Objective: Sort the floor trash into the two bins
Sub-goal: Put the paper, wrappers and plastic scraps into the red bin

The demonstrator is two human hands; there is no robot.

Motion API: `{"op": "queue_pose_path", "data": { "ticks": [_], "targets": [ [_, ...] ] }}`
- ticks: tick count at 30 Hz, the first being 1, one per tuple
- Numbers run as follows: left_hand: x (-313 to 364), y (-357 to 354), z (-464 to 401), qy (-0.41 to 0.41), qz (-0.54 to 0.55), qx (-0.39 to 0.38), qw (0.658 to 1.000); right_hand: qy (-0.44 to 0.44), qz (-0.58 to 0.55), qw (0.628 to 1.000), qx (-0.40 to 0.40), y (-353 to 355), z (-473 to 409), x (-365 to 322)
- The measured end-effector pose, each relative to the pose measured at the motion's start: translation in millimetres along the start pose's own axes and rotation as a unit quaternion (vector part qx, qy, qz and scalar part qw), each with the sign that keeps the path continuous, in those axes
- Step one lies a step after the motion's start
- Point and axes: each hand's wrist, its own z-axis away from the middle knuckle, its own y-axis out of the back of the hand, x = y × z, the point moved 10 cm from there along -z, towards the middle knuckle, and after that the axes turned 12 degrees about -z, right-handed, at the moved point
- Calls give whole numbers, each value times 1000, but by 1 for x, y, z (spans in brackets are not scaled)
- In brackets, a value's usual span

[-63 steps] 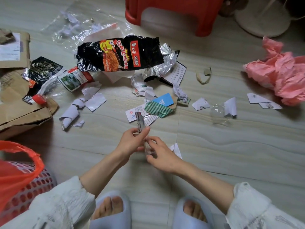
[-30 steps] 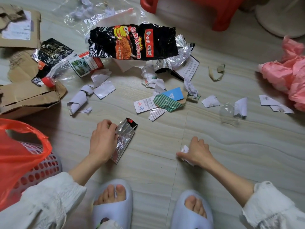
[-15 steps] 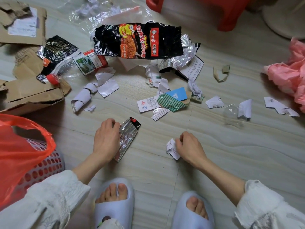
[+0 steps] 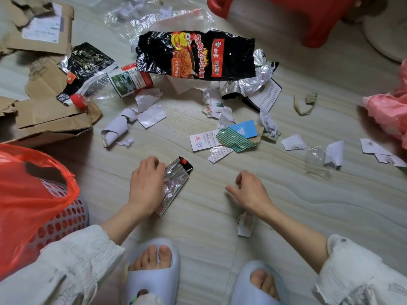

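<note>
1. Left hand [image 4: 146,186] low on the floor, fingers curled over the crumpled silver foil wrapper with a black tip [image 4: 176,183], gripping its left edge.
2. Right hand [image 4: 250,190] just right of that wrapper, loosely curled, holding nothing.
3. Torn white paper scrap [image 4: 245,224] lies under the right wrist.
4. Red-bagged perforated bin [image 4: 63,216] sits left of the left hand.

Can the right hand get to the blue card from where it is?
Probably yes. The right hand hangs empty over bare floor, and the blue card lies further out on a striped scrap, face up with nothing over it. Only flat paper bits lie between them, so a forward reach looks free.
</note>
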Motion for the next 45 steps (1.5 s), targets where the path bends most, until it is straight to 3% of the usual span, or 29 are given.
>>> {"op": "queue_pose_path", "data": {
  "ticks": [6, 10, 15, 18, 22, 24, 27, 30, 34, 37, 40, 45],
  "targets": [
    [-2, -1, 0, 6, 4, 4, 1000, -35, 27, 998, -49, 4, 11, 25],
    [-1, -2, 1, 10, 5, 3, 1000, 56, 130, 982, -127, -16, 39, 37],
    [-1, -2, 1, 7, -7, -1, 1000, 195, 262, 938, -117, -30, 54, 24],
    [0, -2, 1, 9, -6, 1, 1000, 229, 329, 910, -107, -33, 52, 27],
    [0, -1, 2, 9, -5, 9, 1000, 242, 330, 906, -110, -36, 56, 27],
    [1, -2, 2, 7, -11, 12, 1000, 229, 282, 923, -125, -27, 51, 18],
    [0, -4, 2, 5, -17, 15, 1000, 276, 234, 929, -74, 6, 25, -27],
    [-1, -4, 2, 2, -19, 15, 1000, 332, 244, 911, -30, 31, -9, -85],
    [-1, -5, 1, -1, -32, 18, 999, 349, 281, 891, -76, 6, -45, -133],
    [-1, -6, 1, -2, -37, 20, 999, 355, 328, 873, -64, -16, -54, -148],
    [-3, -7, 1, 0, -37, 19, 999, 345, 334, 877, -22, -22, -54, -149],
    [-3, -6, 1, 14, -25, 6, 1000, 342, 276, 898, -19, -10, -54, -149]
  ]
}}
